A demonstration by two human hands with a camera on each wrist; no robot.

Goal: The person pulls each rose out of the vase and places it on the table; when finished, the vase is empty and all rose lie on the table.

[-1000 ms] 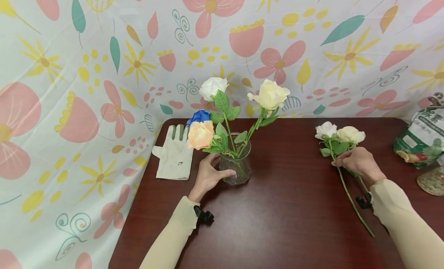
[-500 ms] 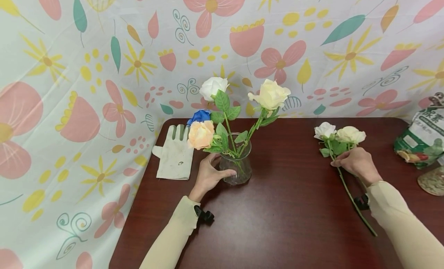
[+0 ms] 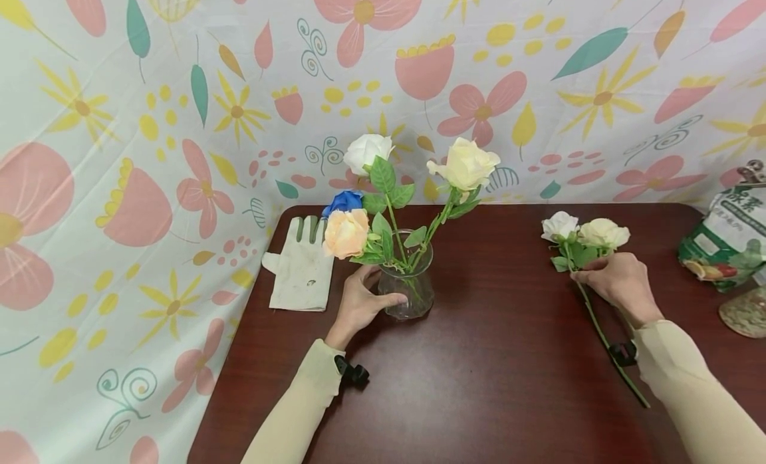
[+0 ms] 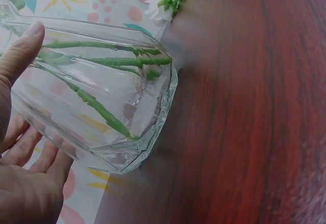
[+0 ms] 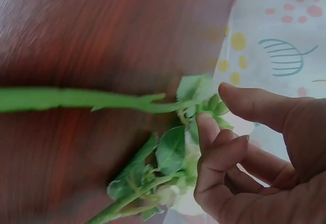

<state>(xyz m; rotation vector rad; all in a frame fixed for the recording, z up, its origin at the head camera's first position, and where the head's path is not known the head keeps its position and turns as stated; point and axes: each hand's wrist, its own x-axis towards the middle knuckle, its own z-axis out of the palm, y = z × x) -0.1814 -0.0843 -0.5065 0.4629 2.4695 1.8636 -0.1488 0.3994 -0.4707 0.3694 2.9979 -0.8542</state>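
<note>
My left hand (image 3: 358, 303) holds a clear glass vase (image 3: 414, 299), thumb on the near side and fingers behind. The vase stands upright with several artificial flowers: a white rose (image 3: 368, 153), a cream rose (image 3: 464, 163), a peach rose (image 3: 347, 233) and a blue flower (image 3: 344, 202). Through the glass in the left wrist view show green stems (image 4: 102, 113). At the right, my right hand (image 3: 619, 286) pinches another white rose by its stem (image 3: 592, 314), just below the bloom (image 3: 560, 226). A second cream rose (image 3: 604, 233) lies beside it, its stem partly hidden by the hand.
A white work glove (image 3: 302, 268) lies left of the vase on the dark red table (image 3: 491, 384). Along the right edge are a green and white bag (image 3: 727, 234) and a jar (image 3: 745, 312). Floral cloth (image 3: 538, 138) hangs behind and on the left.
My right hand has shifted slightly left with the white rose, whose stem end has swung a little to the right. My left hand and the vase have stayed put.
</note>
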